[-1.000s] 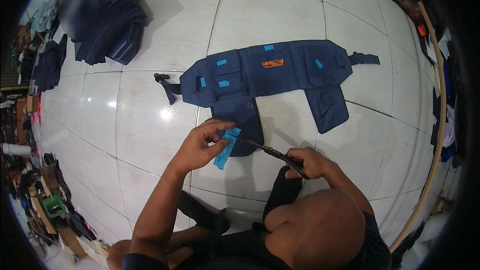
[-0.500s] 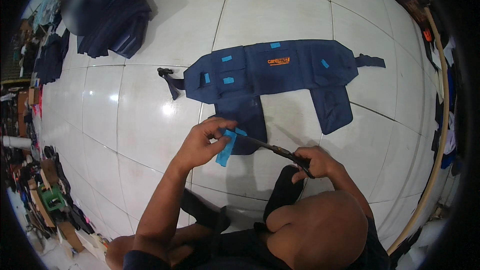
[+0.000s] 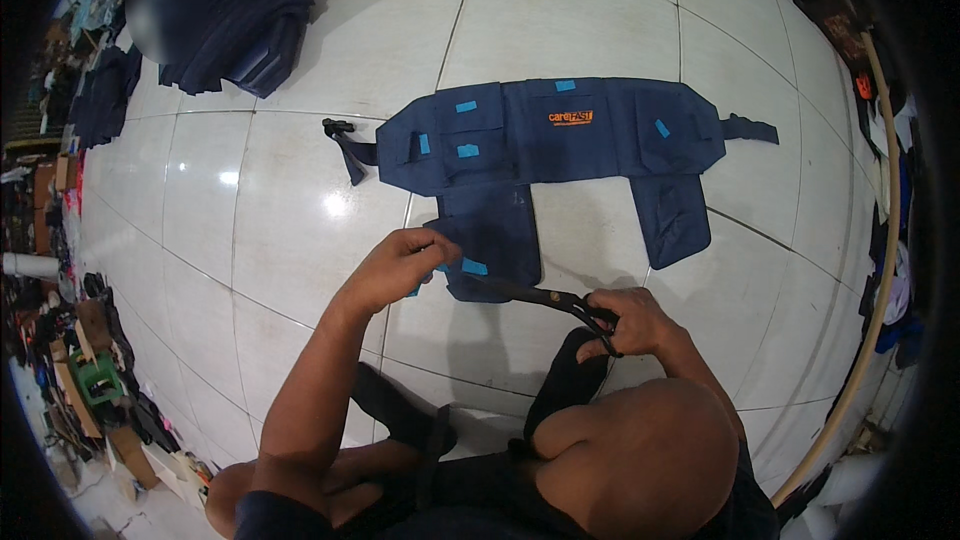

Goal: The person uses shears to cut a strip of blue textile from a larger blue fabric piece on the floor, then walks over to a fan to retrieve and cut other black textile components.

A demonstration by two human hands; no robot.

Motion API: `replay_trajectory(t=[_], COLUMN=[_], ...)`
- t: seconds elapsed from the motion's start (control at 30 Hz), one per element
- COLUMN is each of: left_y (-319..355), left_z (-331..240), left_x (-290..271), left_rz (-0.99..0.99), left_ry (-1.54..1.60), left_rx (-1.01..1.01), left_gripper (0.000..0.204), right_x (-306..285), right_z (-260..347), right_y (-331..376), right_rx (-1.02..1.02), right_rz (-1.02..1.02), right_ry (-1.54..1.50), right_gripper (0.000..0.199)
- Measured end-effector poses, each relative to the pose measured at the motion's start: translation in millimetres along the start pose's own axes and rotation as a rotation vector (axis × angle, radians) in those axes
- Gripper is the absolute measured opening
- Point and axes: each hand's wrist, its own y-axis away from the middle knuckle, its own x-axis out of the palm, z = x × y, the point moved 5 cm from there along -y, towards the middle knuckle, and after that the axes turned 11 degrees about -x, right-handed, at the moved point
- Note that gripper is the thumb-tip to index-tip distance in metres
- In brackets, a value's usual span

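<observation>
Glossy white tiled floor (image 3: 300,230) with dark grout lines and a bright lamp reflection. Spread flat across the middle tiles: a navy fabric tool belt (image 3: 560,140) with pockets, small light-blue patches, an orange label and straps at both ends, two flaps hanging toward the lower edge. At upper left, a heap of navy fabric pieces (image 3: 235,20). Along the left rim, assorted clutter, too small to identify. At right, a long pale curved rod (image 3: 880,270).

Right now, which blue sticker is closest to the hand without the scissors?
The blue tag on the lower left flap, just right of the left hand. The other tags sit higher up on the navy belt, far from both hands.
</observation>
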Motion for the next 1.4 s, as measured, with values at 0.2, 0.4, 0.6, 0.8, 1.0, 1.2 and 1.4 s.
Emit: replay_trajectory(t=[0.2, 0.4, 0.6, 0.8, 1.0, 1.2, 1.4], left_y=[7.8, -0.2, -0.8, -9.8, -18.2, -20.5, -20.4], left_z=[-17.6, 0.4, 1.6, 6.1, 1.0, 9.5, 18.2], left_x=[5.2, 9.6, -14.0, 3.0, 22.2, 27.7, 28.0], left_rz=[0.053, 0.028, -0.172, -0.164, -0.167, -0.168, -0.181], left_ry=[-0.237, -0.06, 0.024, -0.026, 0.002, 0.055, 0.093], left_rx=[-0.134, -0.061, -0.052, 0.097, 0.207, 0.274, 0.232], left_gripper=[0.038, 0.025, 0.021, 0.023, 0.023, 0.022, 0.022], right_x=[-5.2, -2.0, 2.6, -6.0, -11.7, -2.4, 4.7], right_z=[5.7, 7.1, 7.6, 25.8, 39.4, 41.3, 49.9], right_y=[-3.0, -5.7, -4.1, -55.7, -123.2, -131.5, -130.3], right_rx=[0.0, -0.02, -0.031, -0.137, -0.102, -0.073, -0.117], right_rz=[0.021, 0.052, 0.03, -0.456, -0.522, -0.509, -0.515], right_ry=[0.025, 0.07, -0.061, -0.418, -0.555, -0.671, -0.595], right_gripper=[0.077, 0.079, 0.064, 0.042, 0.035, 0.034, 0.033])
